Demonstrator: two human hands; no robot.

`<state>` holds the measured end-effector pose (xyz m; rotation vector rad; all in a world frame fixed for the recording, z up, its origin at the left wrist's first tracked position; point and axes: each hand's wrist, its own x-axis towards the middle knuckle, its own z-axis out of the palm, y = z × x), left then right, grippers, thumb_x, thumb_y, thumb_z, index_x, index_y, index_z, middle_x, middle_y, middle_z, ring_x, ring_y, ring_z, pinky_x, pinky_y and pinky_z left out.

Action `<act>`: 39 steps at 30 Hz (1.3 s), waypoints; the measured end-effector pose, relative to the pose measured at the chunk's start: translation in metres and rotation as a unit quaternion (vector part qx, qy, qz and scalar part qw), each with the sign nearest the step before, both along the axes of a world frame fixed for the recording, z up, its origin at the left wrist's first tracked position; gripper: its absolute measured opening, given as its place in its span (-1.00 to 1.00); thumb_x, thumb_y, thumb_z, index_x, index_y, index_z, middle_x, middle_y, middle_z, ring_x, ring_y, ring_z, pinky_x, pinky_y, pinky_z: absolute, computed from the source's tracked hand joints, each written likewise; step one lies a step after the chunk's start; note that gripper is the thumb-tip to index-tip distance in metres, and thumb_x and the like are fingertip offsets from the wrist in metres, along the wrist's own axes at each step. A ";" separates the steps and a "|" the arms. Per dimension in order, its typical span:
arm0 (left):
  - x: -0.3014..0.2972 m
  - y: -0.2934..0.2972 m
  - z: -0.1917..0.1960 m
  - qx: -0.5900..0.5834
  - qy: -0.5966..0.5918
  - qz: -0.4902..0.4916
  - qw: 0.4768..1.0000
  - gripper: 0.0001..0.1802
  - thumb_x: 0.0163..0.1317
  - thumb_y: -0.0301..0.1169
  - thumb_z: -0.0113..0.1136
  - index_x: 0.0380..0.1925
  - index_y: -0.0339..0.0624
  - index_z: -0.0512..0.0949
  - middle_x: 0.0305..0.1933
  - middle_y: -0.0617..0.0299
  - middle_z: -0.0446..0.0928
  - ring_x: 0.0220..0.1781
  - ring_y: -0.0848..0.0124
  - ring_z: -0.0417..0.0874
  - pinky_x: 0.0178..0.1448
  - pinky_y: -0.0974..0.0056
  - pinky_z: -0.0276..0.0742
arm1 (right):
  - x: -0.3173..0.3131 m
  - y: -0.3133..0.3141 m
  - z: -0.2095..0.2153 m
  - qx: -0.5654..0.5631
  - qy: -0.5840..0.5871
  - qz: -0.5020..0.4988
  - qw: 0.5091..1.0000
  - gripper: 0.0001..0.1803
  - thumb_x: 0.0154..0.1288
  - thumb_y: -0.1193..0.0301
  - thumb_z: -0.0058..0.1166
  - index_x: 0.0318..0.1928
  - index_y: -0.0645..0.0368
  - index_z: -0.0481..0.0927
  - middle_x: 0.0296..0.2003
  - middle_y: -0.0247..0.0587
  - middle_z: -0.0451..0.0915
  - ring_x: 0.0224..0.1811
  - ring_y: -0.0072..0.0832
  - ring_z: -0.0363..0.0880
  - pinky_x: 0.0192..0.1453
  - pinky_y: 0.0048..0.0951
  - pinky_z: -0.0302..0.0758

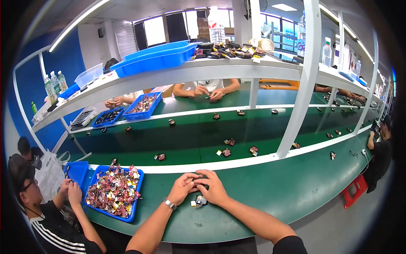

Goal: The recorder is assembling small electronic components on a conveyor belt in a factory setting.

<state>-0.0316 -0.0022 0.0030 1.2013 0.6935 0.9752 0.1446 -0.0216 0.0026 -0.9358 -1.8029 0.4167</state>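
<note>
My left hand (182,189), with a metal watch on its wrist, and my right hand (212,189) meet over the green work surface. Their fingers are closed together around a small dark part (197,183), mostly hidden by them; its exact kind cannot be made out. Just below my hands, on the green surface, lies a small grey and dark piece (201,200) with a whitish-yellow tag beside it. To the left of my left forearm stands a blue tray (127,219) heaped with small reddish-black parts bearing white and yellow tags.
Beyond a white rail, a green conveyor belt (190,146) carries scattered small parts. White posts (299,84) hold up a shelf with blue trays (158,59), dark parts and bottles. A co-worker (46,211) sits close on my left; others work opposite and far right, near a red stool (354,190).
</note>
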 end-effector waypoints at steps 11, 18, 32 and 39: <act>-0.001 -0.002 0.002 -0.035 -0.019 -0.017 0.999 -0.67 0.42 -0.48 -0.01 0.15 -0.24 0.32 0.12 0.08 0.51 0.16 0.32 0.57 0.24 0.18 0.57 | 0.002 0.001 0.008 0.106 -0.017 -0.033 0.994 -0.81 0.06 0.60 0.25 -0.25 0.19 0.64 -0.17 -0.22 0.57 -0.14 -0.28 0.57 -0.10 -0.36 0.57; -0.002 0.000 0.001 -0.049 -0.009 -0.010 0.999 -0.67 0.41 -0.48 0.01 0.15 -0.23 0.33 0.11 0.09 0.52 0.13 0.33 0.59 0.23 0.18 0.58 | 0.000 -0.001 0.009 0.116 -0.035 -0.046 0.992 -0.82 0.07 0.57 0.27 -0.25 0.18 0.64 -0.20 -0.18 0.56 -0.21 -0.28 0.59 -0.17 -0.35 0.59; 0.005 -0.006 0.008 -0.026 0.035 0.033 0.999 -0.76 0.38 -0.54 -0.01 0.03 -0.29 0.41 0.02 0.10 0.57 0.02 0.36 0.63 0.06 0.23 0.67 | -0.008 -0.002 0.004 0.118 -0.078 -0.104 0.984 -0.86 0.08 0.53 0.25 -0.28 0.20 0.65 -0.24 -0.23 0.59 -0.18 -0.27 0.58 -0.12 -0.32 0.57; 0.012 -0.003 0.000 0.014 0.049 0.083 0.995 -0.81 0.38 -0.55 0.00 -0.05 -0.34 0.43 -0.11 0.08 0.63 -0.13 0.39 0.68 -0.16 0.33 0.72 | -0.002 0.001 0.007 0.081 -0.055 -0.053 0.994 -0.75 0.08 0.53 0.24 -0.17 0.17 0.61 -0.20 -0.17 0.58 -0.12 -0.25 0.56 -0.05 -0.33 0.54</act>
